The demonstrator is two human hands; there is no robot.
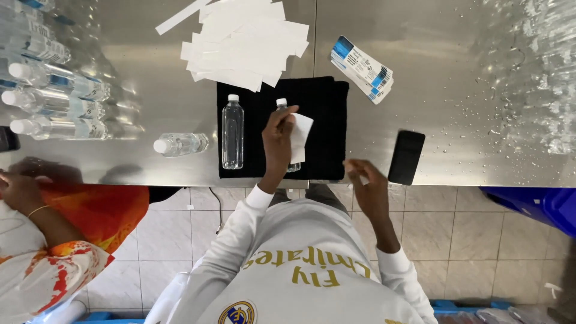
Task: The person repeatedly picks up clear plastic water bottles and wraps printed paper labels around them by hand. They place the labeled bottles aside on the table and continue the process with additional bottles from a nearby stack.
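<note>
A black cloth [324, 120] lies on the steel table [456, 84]. On it my left hand [278, 141] presses a white label [302, 135] onto a small clear bottle [281, 104] with a white cap, and covers most of the bottle. A second clear unlabelled bottle [233, 132] lies on the cloth just left of that hand. My right hand [369, 187] hovers at the table's near edge, right of the cloth, with its fingertips pinched together. Whether it holds anything is unclear.
A black phone [406, 157] lies right of the cloth, and a stack of blue-and-white labels [362, 69] behind it. White paper strips [246, 42] are piled at the back. Another bottle [180, 144] and labelled bottles [57, 102] lie left. Another person's hand [23, 191] rests far left.
</note>
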